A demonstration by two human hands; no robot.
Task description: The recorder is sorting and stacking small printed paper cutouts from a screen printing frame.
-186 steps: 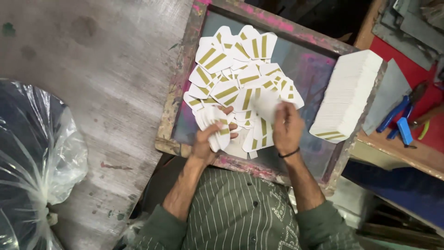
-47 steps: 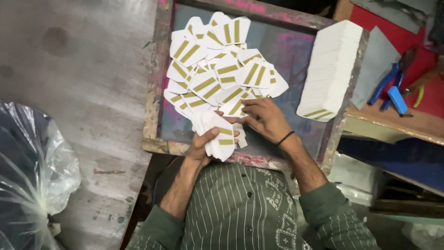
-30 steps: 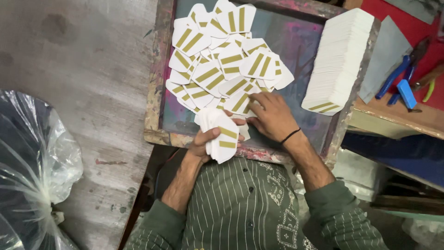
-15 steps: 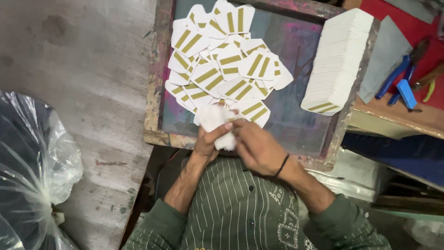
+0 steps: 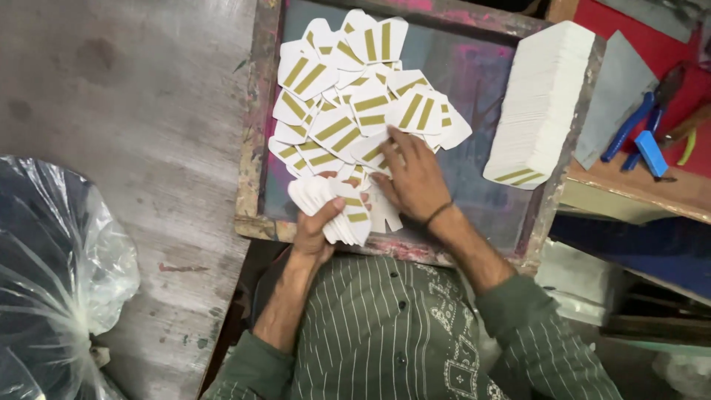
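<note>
**A:** Dozens of white die-cut cards with gold stripes (image 5: 348, 104) lie fanned and overlapping on the grey mesh of a wooden-framed printing screen (image 5: 252, 148) in front of you. Your left hand (image 5: 315, 226) clamps a gathered sheaf of those cards (image 5: 333, 207) at the near rail of the frame, thumb over the top and fingers curled beneath.

**B:** And your right hand (image 5: 418, 181)?

**A:** It lies flat, fingers spread, pressing on the near edge of the loose spread, touching several cards at once and pinching none that I can see.

**B:** What might go wrong for you from here?

**A:** As I judge it, the sheaf is splayed rather than squared, so a looser thumb could let cards slide off the rail toward your lap. A broad sweep of your right palm could also drag neighbours askew or crease them, since they overlap.

**B:** What lies farther out?

**A:** A tall leaning stack of white cards (image 5: 541, 104) rests at the frame's right side. Blue-handled pliers (image 5: 629, 126) sit on a red surface beyond, and a clear plastic bag (image 5: 52, 281) lies on the grey table at your left.

**B:** Anything unclear?

**A:** Your palm hides the cards under it, your left fingertips are behind the sheaf, and the bag's contents cannot be made out.
</note>
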